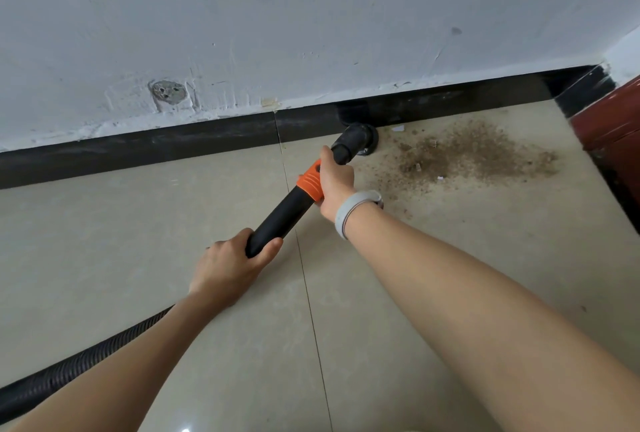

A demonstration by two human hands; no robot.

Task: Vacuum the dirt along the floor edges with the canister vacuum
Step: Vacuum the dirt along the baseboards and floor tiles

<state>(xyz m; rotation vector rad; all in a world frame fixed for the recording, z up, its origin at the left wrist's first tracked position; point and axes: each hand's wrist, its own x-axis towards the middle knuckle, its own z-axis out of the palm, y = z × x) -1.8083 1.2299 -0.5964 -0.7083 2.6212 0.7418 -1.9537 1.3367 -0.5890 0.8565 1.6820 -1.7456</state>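
Left hand, right hand grip wand; nozzle beside dirt.

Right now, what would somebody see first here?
The brown dirt pile on the floor tiles by the black baseboard, right of middle. Next, the black wand with its orange collar, gripped by both hands, left hand low and right hand higher, nozzle at the dirt's left edge.

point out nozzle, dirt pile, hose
nozzle (356, 142), head view, black tip by the baseboard
dirt pile (474, 154), head view, middle of the brown patch
hose (69, 371), head view, ribbed stretch at lower left
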